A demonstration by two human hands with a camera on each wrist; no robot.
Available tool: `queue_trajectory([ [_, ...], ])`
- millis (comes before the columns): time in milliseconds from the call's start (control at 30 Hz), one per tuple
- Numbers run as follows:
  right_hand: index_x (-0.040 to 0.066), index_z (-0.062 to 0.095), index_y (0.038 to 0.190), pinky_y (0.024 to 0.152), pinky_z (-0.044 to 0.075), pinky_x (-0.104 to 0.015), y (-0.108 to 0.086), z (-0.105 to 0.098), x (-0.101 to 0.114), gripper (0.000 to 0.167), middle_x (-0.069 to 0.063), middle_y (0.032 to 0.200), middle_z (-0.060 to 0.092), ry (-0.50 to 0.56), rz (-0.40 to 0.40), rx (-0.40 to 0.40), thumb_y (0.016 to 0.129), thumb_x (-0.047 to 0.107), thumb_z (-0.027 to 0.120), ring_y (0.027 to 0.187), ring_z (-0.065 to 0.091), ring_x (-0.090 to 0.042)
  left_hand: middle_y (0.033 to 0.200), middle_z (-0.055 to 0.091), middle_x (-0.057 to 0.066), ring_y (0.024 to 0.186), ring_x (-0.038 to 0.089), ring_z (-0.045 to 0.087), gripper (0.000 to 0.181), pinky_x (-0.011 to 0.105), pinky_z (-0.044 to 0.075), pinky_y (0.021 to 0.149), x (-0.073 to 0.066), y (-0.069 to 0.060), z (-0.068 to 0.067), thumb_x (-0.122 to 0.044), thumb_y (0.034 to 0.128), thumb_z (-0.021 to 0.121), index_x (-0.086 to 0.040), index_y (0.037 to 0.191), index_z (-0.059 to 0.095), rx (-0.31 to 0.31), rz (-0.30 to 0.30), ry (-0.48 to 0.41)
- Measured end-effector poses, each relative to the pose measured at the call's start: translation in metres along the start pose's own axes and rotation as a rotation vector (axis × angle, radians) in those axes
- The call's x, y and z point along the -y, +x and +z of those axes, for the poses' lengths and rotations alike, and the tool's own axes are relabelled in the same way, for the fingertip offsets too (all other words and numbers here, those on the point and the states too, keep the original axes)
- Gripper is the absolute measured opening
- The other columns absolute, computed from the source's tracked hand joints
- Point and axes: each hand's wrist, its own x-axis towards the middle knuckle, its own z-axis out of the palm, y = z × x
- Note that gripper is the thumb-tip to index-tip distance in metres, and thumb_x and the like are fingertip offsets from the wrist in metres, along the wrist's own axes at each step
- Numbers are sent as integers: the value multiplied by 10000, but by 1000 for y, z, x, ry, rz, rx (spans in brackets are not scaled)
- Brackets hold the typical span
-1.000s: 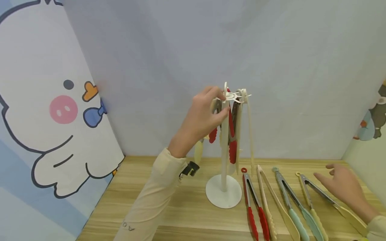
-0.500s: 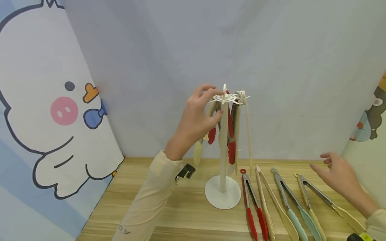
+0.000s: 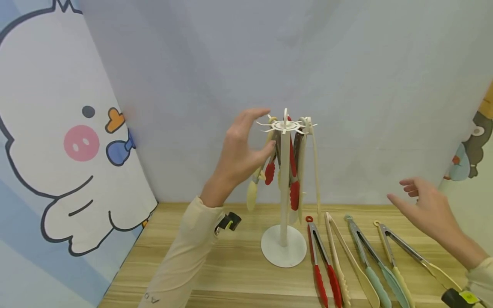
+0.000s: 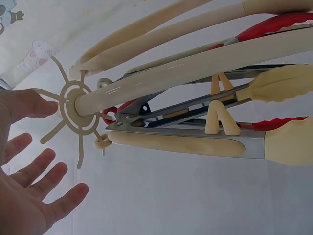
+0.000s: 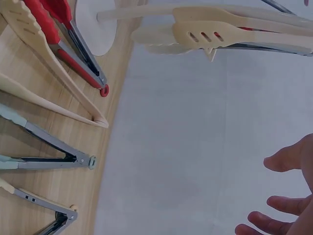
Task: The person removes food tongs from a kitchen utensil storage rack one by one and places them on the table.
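Note:
My left hand [image 3: 239, 152] is beside the hook wheel [image 3: 286, 125] of a white rotating rack, thumb and fingers spread with nothing between them. In the left wrist view the thumb overlaps one hook of the wheel; contact cannot be told. Several tongs hang from the rack: yellow tongs [image 3: 252, 196] nearest the left hand, red tongs [image 3: 294, 195] behind the pole [image 3: 284, 184], and beige tongs [image 3: 302, 171] on the right. My right hand [image 3: 425, 209] hovers with spread fingers, above and behind the tabletop tongs, holding nothing.
On the wooden table [image 3: 231, 273] lie red tongs [image 3: 319, 278], beige tongs [image 3: 340, 265], mint green tongs [image 3: 379, 273] and yellow tongs [image 3: 394, 256], right of the round rack base [image 3: 283, 256]. A grey cloth wall [image 3: 192, 85] stands behind.
My left hand has drawn left from the rack's top, and its gap to the hooks has widened. The right hand has risen and shifted slightly left. The hanging tongs stay on the rack.

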Motion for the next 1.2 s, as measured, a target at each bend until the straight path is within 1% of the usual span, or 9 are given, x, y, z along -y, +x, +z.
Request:
queue_trajectory([
  [67,-98,497,1186,710,391,-582,2,-3,7,469,-313,1051,544,6,-20,-16,895,241,638,932,514,-477,1231,567,121,1180,193,489,545,286,375,979,2,-1,-1,-12,753,725,3,1263,533,-1,-16,-2],
  [200,-86,528,1161,721,419,-365,7,-9,19,442,-286,1026,571,14,-73,-56,873,219,669,911,529,-426,1238,566,93,1156,180,495,553,323,444,884,5,-5,-2,-51,773,733,-27,1285,523,11,-88,-7],
  [267,-71,547,1145,702,384,-250,9,-12,24,417,-265,1017,587,26,-104,-72,859,199,684,906,537,-394,1234,567,82,1144,181,502,558,333,464,865,6,-6,-3,-64,780,738,-43,1292,517,16,-128,-23],
  [367,-57,563,1138,686,353,-179,14,-15,33,403,-236,1021,589,30,-145,-81,849,188,698,903,538,-366,1227,571,72,1130,190,522,561,334,483,856,9,-8,-4,-70,784,742,-61,1295,512,21,-181,-72],
  [567,-33,576,1141,705,379,-204,25,-17,54,397,-192,1031,589,29,-199,-71,847,202,702,922,539,-333,1216,572,68,1112,175,546,551,352,499,852,14,-13,-3,-45,794,735,-91,1294,509,20,-291,-205],
  [667,-28,576,1145,714,387,-232,32,-19,67,394,-185,1034,593,29,-219,-75,851,205,698,933,543,-331,1221,570,77,1116,202,548,545,373,502,854,15,-16,-3,-33,800,727,-89,1294,502,10,-312,-233],
  [867,-20,573,1165,746,436,-401,45,-24,90,382,-179,1055,582,49,-278,-93,853,163,695,953,545,-330,1203,576,82,1105,185,550,538,385,505,851,21,-20,-1,-45,811,721,-93,1294,489,26,-367,-261],
  [1033,-20,594,1142,739,446,-308,56,-25,109,374,-170,1017,598,61,-375,-151,810,94,724,924,563,-320,1197,575,93,1108,190,551,534,379,496,872,28,-23,1,-73,830,710,-81,1308,474,79,-426,-277],
  [1200,-3,600,1136,737,435,-227,66,-29,128,374,-141,1021,610,89,-402,-165,800,94,736,928,576,-289,1164,593,98,1092,214,563,500,339,500,866,32,-23,4,-73,847,695,-65,1299,482,120,-457,-320],
])
